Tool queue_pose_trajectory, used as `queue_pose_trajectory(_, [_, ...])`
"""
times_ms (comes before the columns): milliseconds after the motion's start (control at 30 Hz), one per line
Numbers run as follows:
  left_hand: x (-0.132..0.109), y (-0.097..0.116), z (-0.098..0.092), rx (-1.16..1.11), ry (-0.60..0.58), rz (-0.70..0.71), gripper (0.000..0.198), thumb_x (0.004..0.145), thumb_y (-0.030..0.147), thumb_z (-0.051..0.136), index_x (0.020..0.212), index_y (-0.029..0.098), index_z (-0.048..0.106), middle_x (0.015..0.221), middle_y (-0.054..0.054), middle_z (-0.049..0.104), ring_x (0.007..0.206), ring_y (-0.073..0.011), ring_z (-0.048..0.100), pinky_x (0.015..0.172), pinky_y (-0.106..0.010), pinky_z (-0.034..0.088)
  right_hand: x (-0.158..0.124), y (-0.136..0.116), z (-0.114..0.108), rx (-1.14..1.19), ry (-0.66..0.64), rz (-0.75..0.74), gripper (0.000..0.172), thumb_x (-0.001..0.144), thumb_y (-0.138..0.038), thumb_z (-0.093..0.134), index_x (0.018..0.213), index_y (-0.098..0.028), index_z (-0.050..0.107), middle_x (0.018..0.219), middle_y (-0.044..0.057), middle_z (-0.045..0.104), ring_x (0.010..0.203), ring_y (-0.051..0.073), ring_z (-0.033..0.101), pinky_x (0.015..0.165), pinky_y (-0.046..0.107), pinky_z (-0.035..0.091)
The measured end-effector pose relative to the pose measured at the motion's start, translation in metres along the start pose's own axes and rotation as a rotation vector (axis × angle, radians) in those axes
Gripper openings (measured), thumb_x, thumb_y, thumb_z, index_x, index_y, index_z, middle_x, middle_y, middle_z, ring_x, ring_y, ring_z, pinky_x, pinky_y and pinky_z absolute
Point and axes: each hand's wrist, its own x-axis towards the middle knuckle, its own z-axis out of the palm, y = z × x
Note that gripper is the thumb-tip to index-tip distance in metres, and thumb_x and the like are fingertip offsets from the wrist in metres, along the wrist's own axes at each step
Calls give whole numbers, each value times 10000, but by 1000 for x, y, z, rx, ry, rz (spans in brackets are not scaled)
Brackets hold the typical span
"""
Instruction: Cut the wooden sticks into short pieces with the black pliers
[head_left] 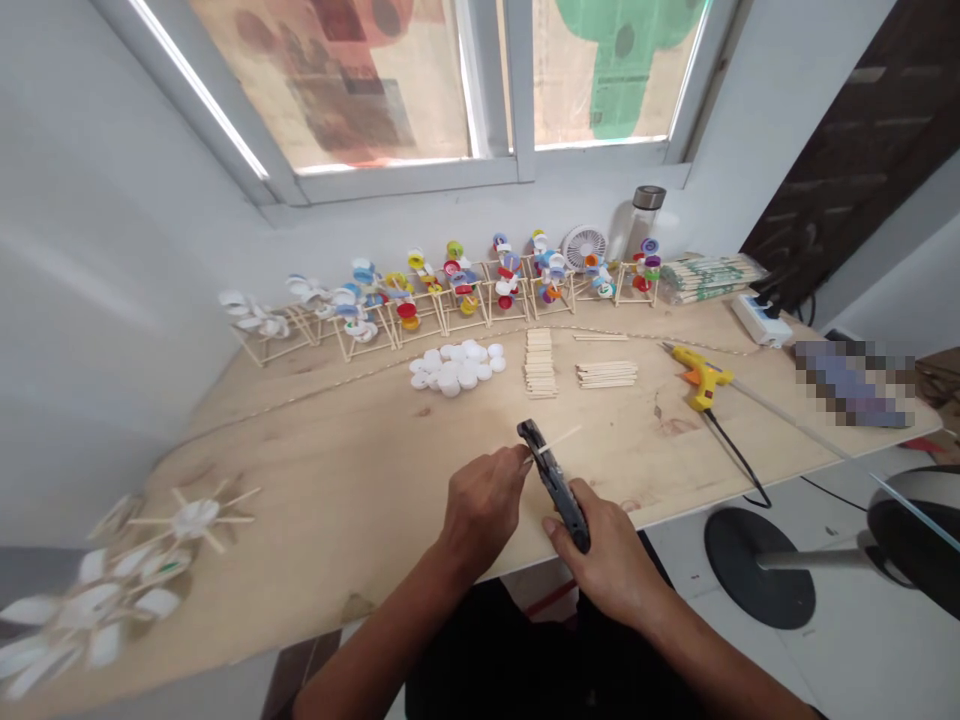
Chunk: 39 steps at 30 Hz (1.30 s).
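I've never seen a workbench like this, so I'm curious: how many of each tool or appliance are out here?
Handheld cutter: 1
Hot glue gun: 1
Desk fan: 1
Power strip: 1
Clear bottle: 1
Total: 5

Pretty basic gear here: I've got a plain dark top (525,665) on, sitting just below the plywood tabletop (300,470), and my left hand (484,505) and right hand (611,560) are bare.
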Motion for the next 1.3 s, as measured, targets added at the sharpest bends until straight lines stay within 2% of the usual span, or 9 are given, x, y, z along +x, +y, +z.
queue_pose_trajectory(133, [1,2,-2,-27,0,-9,149,872,179,361,920,145,498,645,-16,580,587,-121,551,551,-224,407,0,-2,-1,15,-13,0,88,796,-289,463,785,-202,452,655,-1,554,608,156,525,564,240,343])
queue_pose_trajectory(500, [-2,-8,10,215,11,90,113,827,117,424,874,136,525,535,6,508,482,-122,449,494,-253,316,4,3,6,37,-8,37,107,790,-272,463,718,-192,466,606,-7,528,569,139,502,543,228,339])
queue_pose_trajectory(633, [-1,-8,10,115,-6,21,131,847,153,398,896,146,519,589,-8,548,523,-128,499,520,-244,357,5,2,5,25,-9,42,88,793,-275,457,767,-192,474,647,3,557,601,150,521,565,235,341])
queue_pose_trajectory(767, [2,-1,2,-126,-78,-96,170,864,178,360,957,154,500,690,-18,592,582,-122,553,555,-220,402,4,0,0,-11,-3,20,82,780,-280,472,794,-201,457,666,-2,557,613,154,523,562,234,330])
queue_pose_trajectory(933, [10,7,-13,-422,-251,-325,162,871,231,350,886,176,501,604,29,521,512,-96,504,513,-195,376,0,-1,-5,-46,1,4,89,788,-290,455,804,-204,443,654,-4,546,600,155,517,543,229,317])
queue_pose_trajectory(1067, [16,9,-22,-501,-314,-403,176,873,261,350,837,184,504,578,45,464,496,-88,454,514,-195,358,-2,-1,-5,-62,13,-4,80,791,-285,449,794,-206,436,610,-15,529,554,146,502,525,226,309])
queue_pose_trajectory(1200, [14,10,-21,-474,-296,-401,187,873,266,347,841,181,511,576,44,484,494,-88,464,517,-192,369,-2,0,-1,-68,41,-7,99,795,-299,449,771,-205,432,586,-18,520,538,144,500,516,226,306])
queue_pose_trajectory(1300, [8,11,-12,-331,-165,-339,170,866,247,365,896,171,514,669,4,573,567,-105,532,557,-202,401,-1,0,1,-64,51,7,118,794,-309,454,750,-201,433,592,-11,530,549,147,510,520,228,311])
